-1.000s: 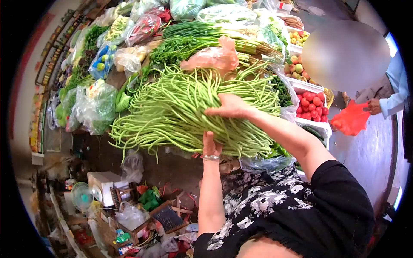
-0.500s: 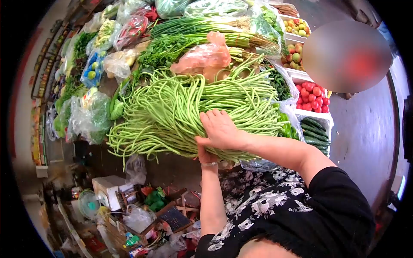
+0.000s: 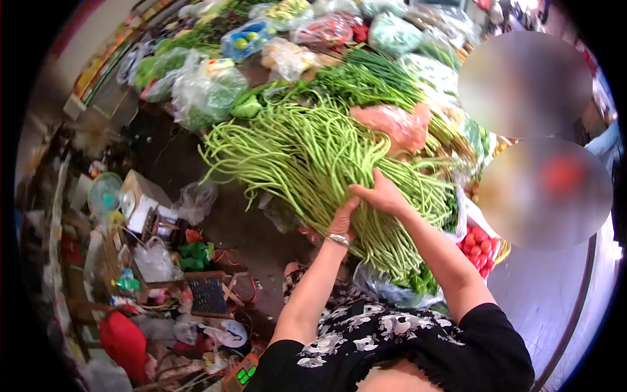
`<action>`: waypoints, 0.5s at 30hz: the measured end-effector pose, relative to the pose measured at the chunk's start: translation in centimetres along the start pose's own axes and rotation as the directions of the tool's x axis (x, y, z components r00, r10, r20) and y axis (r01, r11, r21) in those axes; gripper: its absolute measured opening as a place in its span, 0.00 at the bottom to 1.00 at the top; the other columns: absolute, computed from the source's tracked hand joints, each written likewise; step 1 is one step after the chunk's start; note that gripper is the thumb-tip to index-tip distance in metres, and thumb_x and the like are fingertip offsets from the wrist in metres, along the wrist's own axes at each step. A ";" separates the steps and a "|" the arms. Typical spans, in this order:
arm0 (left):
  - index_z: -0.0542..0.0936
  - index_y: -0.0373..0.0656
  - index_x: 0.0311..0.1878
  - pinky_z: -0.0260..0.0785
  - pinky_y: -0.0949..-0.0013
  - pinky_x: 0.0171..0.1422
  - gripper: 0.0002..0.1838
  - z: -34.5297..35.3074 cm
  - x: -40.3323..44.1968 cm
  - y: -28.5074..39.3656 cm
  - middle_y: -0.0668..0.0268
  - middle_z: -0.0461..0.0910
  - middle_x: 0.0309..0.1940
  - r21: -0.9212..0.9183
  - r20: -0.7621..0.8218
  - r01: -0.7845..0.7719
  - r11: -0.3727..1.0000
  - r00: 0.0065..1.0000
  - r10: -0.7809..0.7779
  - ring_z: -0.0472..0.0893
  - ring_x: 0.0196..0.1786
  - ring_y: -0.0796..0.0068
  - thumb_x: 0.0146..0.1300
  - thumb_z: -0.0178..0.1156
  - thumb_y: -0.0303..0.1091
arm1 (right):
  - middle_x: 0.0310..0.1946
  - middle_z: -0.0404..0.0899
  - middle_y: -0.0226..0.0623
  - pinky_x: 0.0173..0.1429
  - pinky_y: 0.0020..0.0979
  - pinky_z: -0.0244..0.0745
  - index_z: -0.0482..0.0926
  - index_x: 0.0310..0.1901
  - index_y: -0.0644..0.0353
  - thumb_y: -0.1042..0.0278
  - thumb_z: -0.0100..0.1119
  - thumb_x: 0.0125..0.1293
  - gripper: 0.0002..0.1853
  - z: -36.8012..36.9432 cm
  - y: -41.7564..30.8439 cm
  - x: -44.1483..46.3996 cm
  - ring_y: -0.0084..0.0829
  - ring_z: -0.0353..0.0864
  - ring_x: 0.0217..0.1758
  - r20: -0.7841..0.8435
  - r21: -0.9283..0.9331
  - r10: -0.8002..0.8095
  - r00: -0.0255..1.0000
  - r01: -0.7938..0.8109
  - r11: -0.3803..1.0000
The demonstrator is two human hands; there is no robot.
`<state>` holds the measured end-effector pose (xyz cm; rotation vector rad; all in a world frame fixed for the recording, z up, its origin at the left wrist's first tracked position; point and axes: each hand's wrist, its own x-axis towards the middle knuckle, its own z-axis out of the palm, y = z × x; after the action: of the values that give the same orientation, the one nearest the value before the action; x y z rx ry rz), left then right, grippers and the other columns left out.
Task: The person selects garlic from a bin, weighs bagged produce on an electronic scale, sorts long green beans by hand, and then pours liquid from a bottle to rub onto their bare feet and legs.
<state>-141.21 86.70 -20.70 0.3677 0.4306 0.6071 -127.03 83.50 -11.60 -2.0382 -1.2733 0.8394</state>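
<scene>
A big bundle of long green yardlong beans [image 3: 307, 153] fans out in front of me, its loose ends hanging over the stall's near left side. At the bundle's near edge my left hand [image 3: 345, 219], with a silver bracelet at the wrist, is wrapped around the beans, its fingers partly hidden beneath them. My right hand [image 3: 383, 195] grips the bundle from above, close beside the left, its fingers partly sunk among the beans. Just behind the bundle lies a pinkish plastic bag [image 3: 395, 125]. Leafy green herbs [image 3: 349, 83] spread out beyond it.
Bagged vegetables [image 3: 209, 91] line the stall's far left. Red tomatoes [image 3: 478, 248] sit in a box at the right. On the floor to the left are a fan [image 3: 104, 194], a white box [image 3: 147, 196] and clutter. Blurred patches cover people at the right.
My view has swung left. The beans have been gathered and turned slantwise; my right hand, earlier flat on top, now grips them, with the left hand closed around their near edge.
</scene>
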 end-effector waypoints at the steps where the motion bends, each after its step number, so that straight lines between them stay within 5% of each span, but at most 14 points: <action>1: 0.71 0.44 0.61 0.72 0.64 0.59 0.31 2.2 -0.4 0.5 0.66 0.76 0.55 0.068 -0.043 -0.063 0.996 0.997 0.066 0.77 0.55 0.70 0.55 0.69 0.40 | 0.51 0.76 0.58 0.62 0.39 0.67 0.65 0.60 0.71 0.36 0.62 0.52 0.46 -0.5 0.1 0.4 0.48 0.76 0.57 -0.025 0.053 -0.013 1.000 0.015 0.998; 3: 0.72 0.44 0.61 0.71 0.66 0.58 0.29 8.6 -2.0 3.3 0.66 0.76 0.55 0.290 -0.065 -0.181 0.940 0.976 0.208 0.77 0.54 0.72 0.57 0.67 0.41 | 0.53 0.76 0.54 0.64 0.38 0.66 0.69 0.59 0.67 0.39 0.63 0.52 0.42 -3.9 -1.9 1.1 0.45 0.75 0.57 0.021 0.094 0.032 0.999 -0.033 0.995; 4: 0.72 0.43 0.61 0.71 0.67 0.58 0.28 12.2 -3.3 5.1 0.66 0.76 0.56 0.312 -0.187 -0.078 0.947 0.972 0.142 0.77 0.54 0.73 0.59 0.66 0.40 | 0.57 0.73 0.54 0.66 0.38 0.65 0.69 0.60 0.66 0.40 0.63 0.53 0.41 -4.9 -2.0 2.3 0.43 0.73 0.60 0.025 0.170 0.019 1.000 -0.023 0.985; 6: 0.70 0.42 0.65 0.66 0.64 0.63 0.36 13.9 -1.8 7.5 0.61 0.74 0.60 0.525 -0.133 -0.136 0.840 0.962 0.238 0.75 0.59 0.68 0.55 0.67 0.49 | 0.63 0.67 0.56 0.70 0.37 0.59 0.63 0.67 0.65 0.36 0.61 0.53 0.47 -9.3 -8.6 0.0 0.42 0.66 0.67 -0.051 0.246 -0.267 0.963 0.271 0.931; 7: 0.68 0.42 0.66 0.57 0.63 0.71 0.41 15.9 -1.7 9.0 0.59 0.71 0.63 0.618 -0.231 -0.054 0.784 0.941 0.247 0.69 0.65 0.65 0.54 0.65 0.57 | 0.63 0.66 0.56 0.71 0.37 0.58 0.60 0.68 0.65 0.34 0.60 0.53 0.50 -11.7 -11.4 -0.1 0.44 0.64 0.68 0.025 0.062 -0.068 0.997 0.066 0.996; 8: 0.68 0.40 0.66 0.56 0.63 0.71 0.42 17.9 -2.5 10.9 0.58 0.71 0.63 0.482 0.018 -0.214 0.850 0.972 0.235 0.68 0.66 0.65 0.53 0.65 0.58 | 0.64 0.65 0.55 0.70 0.37 0.59 0.61 0.68 0.66 0.32 0.59 0.53 0.51 -11.4 -10.2 3.0 0.45 0.61 0.70 -0.191 -0.288 -0.131 0.973 0.072 0.955; 9: 0.70 0.36 0.63 0.66 0.63 0.65 0.41 19.1 -2.8 12.6 0.57 0.75 0.58 0.534 -0.031 -0.213 0.818 0.962 0.270 0.75 0.59 0.65 0.52 0.69 0.52 | 0.60 0.71 0.51 0.65 0.38 0.66 0.67 0.64 0.64 0.30 0.60 0.51 0.48 -13.1 -12.6 2.3 0.45 0.67 0.66 -0.179 0.027 -0.169 0.969 0.177 0.984; 10: 0.72 0.32 0.60 0.72 0.63 0.58 0.37 21.1 -2.9 13.5 0.56 0.78 0.53 0.398 0.071 -0.359 0.844 0.930 0.361 0.79 0.53 0.67 0.52 0.71 0.46 | 0.55 0.74 0.48 0.60 0.36 0.70 0.70 0.61 0.64 0.34 0.61 0.53 0.44 -14.7 -14.5 2.1 0.41 0.72 0.60 -0.162 0.051 -0.222 0.962 0.233 0.971; 11: 0.68 0.41 0.65 0.58 0.54 0.70 0.44 21.8 -2.9 14.7 0.55 0.69 0.63 0.523 0.127 -0.335 0.784 0.940 0.317 0.66 0.66 0.59 0.49 0.69 0.58 | 0.50 0.78 0.45 0.56 0.33 0.75 0.72 0.58 0.65 0.39 0.63 0.55 0.39 -15.7 -15.9 1.8 0.37 0.77 0.55 -0.145 0.079 -0.274 0.951 0.287 0.955; 13: 0.74 0.44 0.56 0.74 0.63 0.52 0.32 22.0 -1.6 15.4 0.63 0.78 0.50 0.276 0.351 -0.495 0.824 0.850 0.393 0.78 0.51 0.68 0.50 0.72 0.47 | 0.42 0.80 0.39 0.46 0.26 0.79 0.73 0.54 0.65 0.52 0.64 0.60 0.28 -16.4 -18.5 0.3 0.28 0.82 0.41 -0.135 0.323 -0.542 0.830 0.554 0.767; 15: 0.75 0.35 0.53 0.76 0.63 0.53 0.29 22.2 -1.5 14.9 0.63 0.80 0.46 0.148 0.353 -0.495 0.856 0.835 0.422 0.80 0.49 0.69 0.51 0.73 0.40 | 0.67 0.63 0.46 0.77 0.57 0.35 0.62 0.69 0.47 0.47 0.54 0.66 0.32 -22.1 -20.4 -0.2 0.52 0.60 0.70 0.496 0.408 -0.543 0.678 0.370 0.835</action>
<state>-138.43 92.62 5.23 0.7980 0.1021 0.9589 -121.40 87.63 17.67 -1.1493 -1.7875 1.3709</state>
